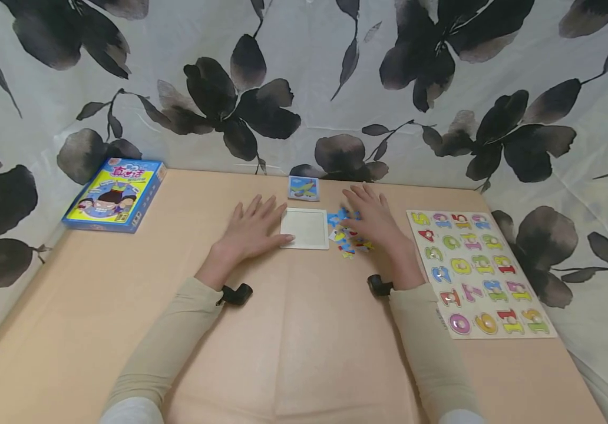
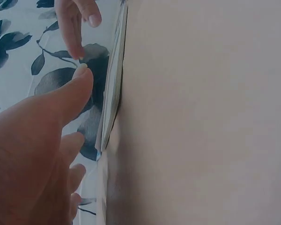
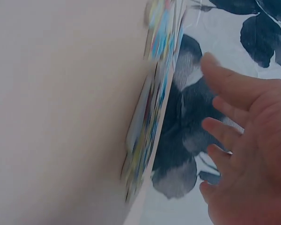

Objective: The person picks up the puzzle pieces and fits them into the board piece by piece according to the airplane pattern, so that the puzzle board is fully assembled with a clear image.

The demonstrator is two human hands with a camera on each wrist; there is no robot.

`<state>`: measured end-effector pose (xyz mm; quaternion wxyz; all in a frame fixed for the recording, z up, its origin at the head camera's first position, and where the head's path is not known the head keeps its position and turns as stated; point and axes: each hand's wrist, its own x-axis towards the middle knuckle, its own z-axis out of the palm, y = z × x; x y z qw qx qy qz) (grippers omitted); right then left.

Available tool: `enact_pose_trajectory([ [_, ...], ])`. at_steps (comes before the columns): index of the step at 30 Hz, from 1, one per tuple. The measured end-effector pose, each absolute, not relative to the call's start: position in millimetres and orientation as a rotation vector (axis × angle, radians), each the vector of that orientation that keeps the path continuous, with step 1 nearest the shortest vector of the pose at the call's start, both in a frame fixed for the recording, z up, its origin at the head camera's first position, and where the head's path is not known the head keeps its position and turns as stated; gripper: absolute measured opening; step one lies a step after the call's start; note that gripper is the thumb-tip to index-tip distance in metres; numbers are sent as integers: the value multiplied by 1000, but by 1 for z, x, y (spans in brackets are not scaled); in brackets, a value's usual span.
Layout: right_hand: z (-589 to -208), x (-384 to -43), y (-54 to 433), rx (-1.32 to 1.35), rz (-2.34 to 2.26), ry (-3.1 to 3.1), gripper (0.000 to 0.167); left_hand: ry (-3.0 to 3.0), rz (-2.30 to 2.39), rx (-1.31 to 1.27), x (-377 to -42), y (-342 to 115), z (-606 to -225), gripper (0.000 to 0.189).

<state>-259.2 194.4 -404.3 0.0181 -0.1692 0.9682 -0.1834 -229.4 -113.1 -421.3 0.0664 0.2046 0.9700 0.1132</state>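
A white shallow rectangular tray (image 1: 309, 227) lies flat on the table between the two hands. My left hand (image 1: 248, 232) has its fingers spread at the tray's left side, and its thumb overlaps the tray's lower left edge in the head view. Just right of the tray is a loose heap of colourful jigsaw pieces (image 1: 343, 235), mostly blue with red and yellow bits. Over the right side of this heap, my right hand (image 1: 380, 224) stretches out with fingers apart. In the right wrist view the jigsaw pieces (image 3: 143, 136) appear blurred beside the extended fingers (image 3: 225, 133).
Behind the tray sits a small blue picture tile (image 1: 304, 188). A blue and yellow box (image 1: 113, 197) lies at the back left. On the right, a board of colourful knobbed shapes (image 1: 473, 282) lies near my right forearm. Flower-patterned cloth (image 1: 336, 118) hangs behind the table (image 1: 325, 341).
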Motion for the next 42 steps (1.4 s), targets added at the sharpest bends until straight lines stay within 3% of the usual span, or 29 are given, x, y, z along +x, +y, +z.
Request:
enact_pose_trajectory([
  [29,-412,-270,151,-423,-699,2863,35,2770,451,628,-223,-110,-417,85],
  [42,-407,-267,152,-416,-1029,2820,19,2772,443,632,-223,-112,-417,84],
])
